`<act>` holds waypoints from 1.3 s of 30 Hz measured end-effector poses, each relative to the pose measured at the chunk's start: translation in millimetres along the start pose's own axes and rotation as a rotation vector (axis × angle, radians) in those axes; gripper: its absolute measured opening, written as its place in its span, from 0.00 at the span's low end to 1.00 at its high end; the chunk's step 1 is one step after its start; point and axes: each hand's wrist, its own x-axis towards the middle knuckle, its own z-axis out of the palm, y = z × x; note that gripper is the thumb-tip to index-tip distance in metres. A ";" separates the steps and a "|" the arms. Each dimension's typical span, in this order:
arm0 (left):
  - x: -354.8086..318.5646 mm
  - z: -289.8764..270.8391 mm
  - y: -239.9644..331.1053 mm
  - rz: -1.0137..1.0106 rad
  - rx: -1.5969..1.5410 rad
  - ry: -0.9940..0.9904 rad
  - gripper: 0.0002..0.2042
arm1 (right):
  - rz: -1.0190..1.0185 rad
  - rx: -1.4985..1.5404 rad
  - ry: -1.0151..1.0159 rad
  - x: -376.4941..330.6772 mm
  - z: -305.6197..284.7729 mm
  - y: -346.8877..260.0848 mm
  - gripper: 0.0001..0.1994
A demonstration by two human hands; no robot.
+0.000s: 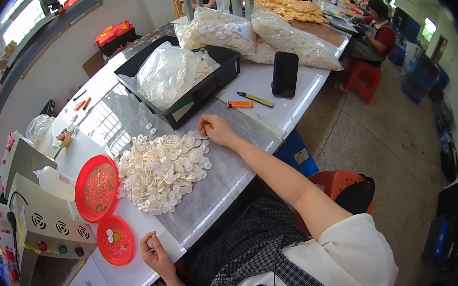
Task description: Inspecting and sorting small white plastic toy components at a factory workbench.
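Nearest the camera: white sleeve and dark checked apron [250, 251] of the person seated at the white worktable [267, 84]. Left hand [155, 255] sits at the table's near edge, fingers curled narrow, thumb and forefinger pinching one small white round plastic disc [150, 242]. Just left of it, touching distance, is a small red round plastic dish [115, 240] w/ a couple of white discs inside. Behind that, a bigger red round plate w/ gold pattern [96, 187], tilted up against a white squeeze bottle [53, 182].

Right hand [215, 129] reaches forward across a clear plastic sheet [226, 171], fingers bent, tips closed on a disc at the far right edge of the big heap of white discs [163, 171]; what exactly is gripped can't be made out. Heap lies between the two hands, right beside the big plate.

Further back: black plastic crate [218, 83] holding a clear bag of white parts [170, 74], two more filled clear bags [251, 33] behind it, a black phone on a stand [284, 74], an orange lighter [241, 104], a yellow-black utility knife [255, 99]. Grey control box w/ knobs [48, 237] stands at far left. Another person in a red top [378, 32] works at a bench, well apart.
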 end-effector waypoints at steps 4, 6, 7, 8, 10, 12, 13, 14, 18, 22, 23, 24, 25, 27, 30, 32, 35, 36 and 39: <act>1.2 -0.7 -0.5 0.013 0.021 -0.004 0.05 | -0.008 -0.003 0.007 0.6 -0.4 1.3 0.10; 1.1 0.7 3.3 0.022 0.020 0.006 0.05 | 0.003 -0.013 -0.009 0.5 -0.4 -0.4 0.11; 0.7 0.6 5.3 0.029 0.016 0.018 0.05 | 0.013 -0.025 -0.028 0.2 0.1 -2.0 0.11; -0.3 -1.1 5.1 0.030 0.021 0.019 0.05 | 0.013 -0.020 -0.029 -0.3 0.4 -2.6 0.11; -1.2 -4.3 5.0 -0.090 0.037 -0.003 0.07 | 0.005 -0.020 -0.012 -0.2 -0.1 -1.8 0.11; -1.8 -1.6 8.0 -0.103 0.033 -0.009 0.07 | 0.017 -0.005 -0.015 -0.9 -4.7 -0.7 0.11; -1.3 -1.1 9.2 -0.118 0.023 -0.021 0.07 | 0.031 0.003 -0.015 -0.7 -4.7 -0.5 0.11; -1.0 -3.0 7.6 -0.116 0.027 -0.017 0.07 | 0.028 0.008 -0.016 0.0 -2.1 -0.7 0.11; -2.5 -4.4 6.7 -0.119 0.011 -0.014 0.07 | -0.002 -0.003 -0.025 0.6 -0.8 2.2 0.11; -0.7 -3.3 7.8 -0.099 0.017 -0.030 0.06 | -0.003 -0.011 -0.025 0.3 -2.6 0.9 0.11; -1.5 -4.2 6.8 -0.098 0.017 -0.033 0.06 | -0.002 -0.011 -0.023 -0.7 -2.0 0.9 0.11; -1.4 -4.5 4.7 -0.112 -0.029 -0.033 0.06 | 0.000 -0.013 -0.024 0.3 -1.3 1.5 0.11; -1.1 -4.6 2.6 -0.126 -0.074 -0.034 0.06 | 0.002 -0.014 -0.026 1.0 -1.1 2.3 0.11; -0.3 -4.2 -0.7 -0.087 -0.063 -0.036 0.05 | -0.005 -0.026 -0.019 -0.1 -1.2 2.2 0.11; 0.3 -2.4 -0.6 -0.048 -0.057 -0.034 0.05 | -0.003 -0.032 -0.021 0.9 -1.0 0.0 0.11; -1.3 -2.4 3.5 -0.047 -0.063 -0.035 0.05 | 0.008 -0.027 -0.025 -0.7 -2.1 0.9 0.11; -0.2 -2.4 8.0 -0.098 -0.027 -0.039 0.06 | 0.003 -0.029 -0.027 1.2 -2.7 -1.2 0.11; -0.1 -1.3 9.2 -0.090 -0.016 -0.048 0.06 | 0.006 -0.030 -0.036 1.6 -3.1 -0.6 0.11; -0.2 -0.9 9.1 -0.072 0.011 -0.054 0.06 | 0.001 -0.030 -0.046 0.3 -2.6 0.5 0.11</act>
